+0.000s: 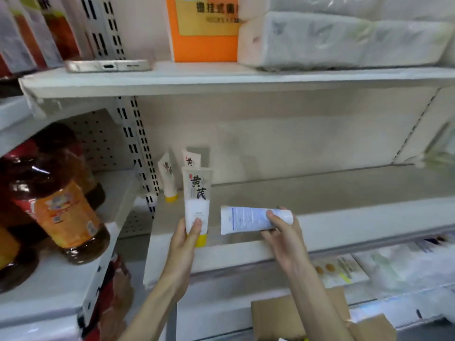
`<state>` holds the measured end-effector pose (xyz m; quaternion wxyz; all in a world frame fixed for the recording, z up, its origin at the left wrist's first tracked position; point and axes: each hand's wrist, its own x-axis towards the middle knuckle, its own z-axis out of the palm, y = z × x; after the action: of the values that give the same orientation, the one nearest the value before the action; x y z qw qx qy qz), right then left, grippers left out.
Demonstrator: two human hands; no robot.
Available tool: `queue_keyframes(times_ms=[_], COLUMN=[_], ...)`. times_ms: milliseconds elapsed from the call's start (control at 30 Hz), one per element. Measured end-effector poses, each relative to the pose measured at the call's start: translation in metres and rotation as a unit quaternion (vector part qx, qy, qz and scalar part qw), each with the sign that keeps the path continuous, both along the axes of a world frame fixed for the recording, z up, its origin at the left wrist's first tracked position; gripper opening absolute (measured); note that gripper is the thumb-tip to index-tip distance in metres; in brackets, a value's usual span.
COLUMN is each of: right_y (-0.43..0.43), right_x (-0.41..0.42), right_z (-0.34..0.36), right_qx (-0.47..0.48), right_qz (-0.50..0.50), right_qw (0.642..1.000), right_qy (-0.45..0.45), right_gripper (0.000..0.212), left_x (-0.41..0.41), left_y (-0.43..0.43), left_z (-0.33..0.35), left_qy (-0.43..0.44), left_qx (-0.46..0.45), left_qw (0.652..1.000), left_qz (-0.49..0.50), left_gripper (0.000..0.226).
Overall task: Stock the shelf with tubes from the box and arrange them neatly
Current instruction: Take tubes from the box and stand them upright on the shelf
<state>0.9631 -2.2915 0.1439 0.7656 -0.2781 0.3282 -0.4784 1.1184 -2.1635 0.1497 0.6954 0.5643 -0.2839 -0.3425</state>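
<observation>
Stocking is at an early stage: two tubes stand cap-down at the rear left of the shelf. The left hand grips a third tube upright. The right hand grips a fourth tube sideways, above the front edge. Most of the shelf is still unfilled, and the box sits below.
</observation>
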Motion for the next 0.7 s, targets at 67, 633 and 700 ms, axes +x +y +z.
queue_keyframes(times_ms=[67, 633, 700], right_y=[-0.02, -0.098, -0.103], right_x=[0.005, 0.016, 0.014], right_z=[-0.003, -0.018, -0.019], right_qx=[0.019, 0.132, 0.15], right_qz=[-0.009, 0.07, 0.063], right_qw=[1.0, 0.983, 0.972], right_qy=[-0.016, -0.109, -0.168], right_gripper=[0.018, 0.03, 0.046], left_x=[0.006, 0.024, 0.024], left_y=[-0.016, -0.104, -0.114], left_z=[-0.001, -0.036, -0.039], left_qy=[0.007, -0.061, -0.083], left_qx=[-0.014, 0.068, 0.083], left_qw=[1.0, 0.995, 0.992], left_qz=[-0.001, 0.027, 0.036], left_gripper=[0.023, 0.044, 0.045])
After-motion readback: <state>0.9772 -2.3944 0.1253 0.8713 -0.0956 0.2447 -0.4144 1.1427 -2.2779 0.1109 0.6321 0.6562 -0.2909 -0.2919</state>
